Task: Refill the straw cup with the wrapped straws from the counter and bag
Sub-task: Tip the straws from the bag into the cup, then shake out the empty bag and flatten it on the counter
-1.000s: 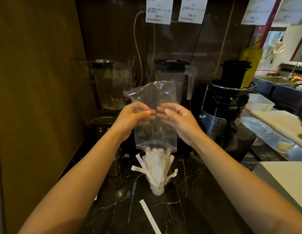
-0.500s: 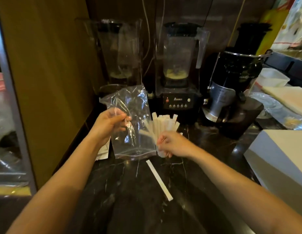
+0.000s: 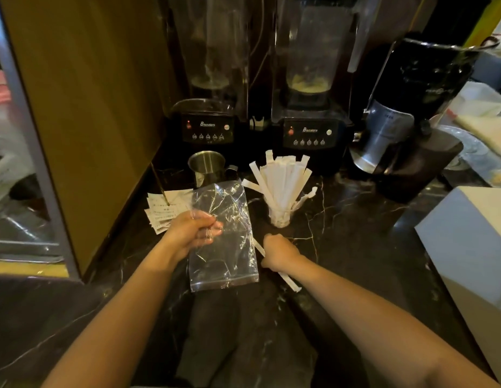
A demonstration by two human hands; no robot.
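On the dark marble table (image 3: 355, 247), nearest the camera: right hand (image 3: 280, 253) knuckles-up, grip closed over a single wrapped straw (image 3: 291, 284) lying flat on the stone; its free end sticks out toward the camera, the other end runs under the hand toward the bag. Left hand (image 3: 192, 233) just beside it, fingers pinched shut on the upper part of a clear zip bag (image 3: 224, 247), which hangs crumpled and looks empty, its seal edge lowest. Beyond the hands, straw cup (image 3: 280, 218) stands upright, a fan of wrapped straws (image 3: 282, 180) spreading out of it, one bent over the rim at right. Left of it, a steel pitcher (image 3: 207, 166) and paper slips (image 3: 162, 214); behind, two blenders (image 3: 308, 130). Judgement: the straw is very light, thin paper sleeve easily crushed or torn, low against smooth stone; best pinched mid-length and fed end-first into the cup.
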